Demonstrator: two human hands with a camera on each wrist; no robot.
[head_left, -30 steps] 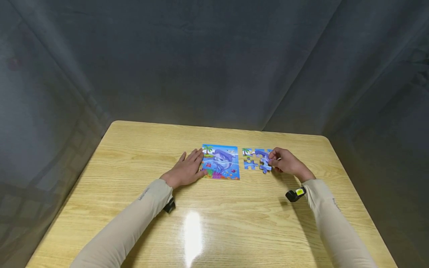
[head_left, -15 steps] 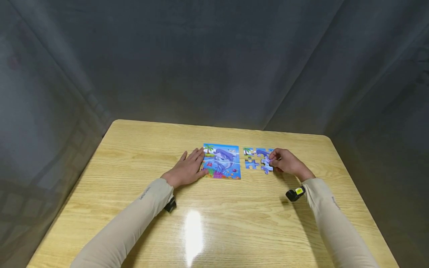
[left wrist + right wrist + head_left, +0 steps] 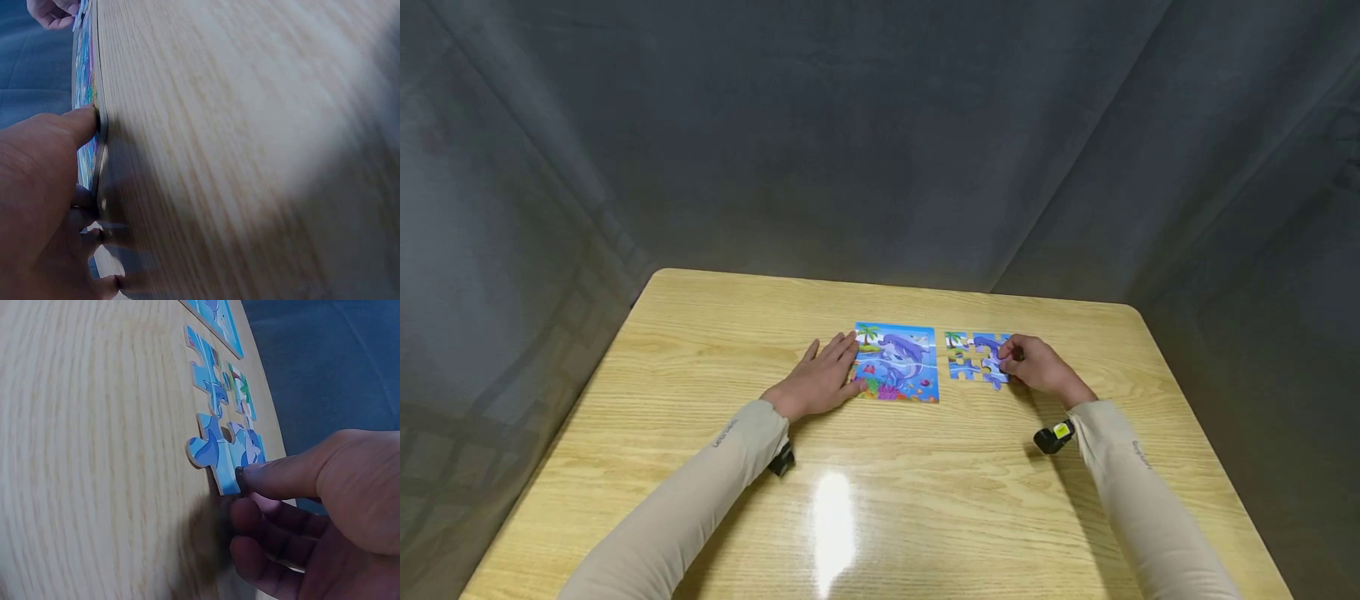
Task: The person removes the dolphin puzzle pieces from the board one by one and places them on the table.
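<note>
My left hand (image 3: 816, 383) lies with spread fingers at the left edge of a square picture board (image 3: 904, 387) showing dolphins, a palm and coral. In the left wrist view its thumb (image 3: 81, 125) rests on the board's edge. On the right, my right hand (image 3: 1041, 367) pinches a blue jigsaw piece (image 3: 212, 453) with dolphin print between thumb and curled fingers. That piece sits at the lower right of a small group of jigsaw pieces, beside a blue piece (image 3: 962, 369), below a dolphin piece (image 3: 987, 342) and diagonal to a palm-tree piece (image 3: 956, 339).
The wooden table (image 3: 880, 500) has rounded far corners and carries a bright light reflection in front. Dark grey curtains (image 3: 850, 150) hang behind it and at both sides. A small black camera (image 3: 1052, 437) is strapped under the right wrist.
My right hand has shifted very slightly, its wrist a little to the left, and the pinched piece has settled up against the dolphin piece. My left hand stays on the board.
</note>
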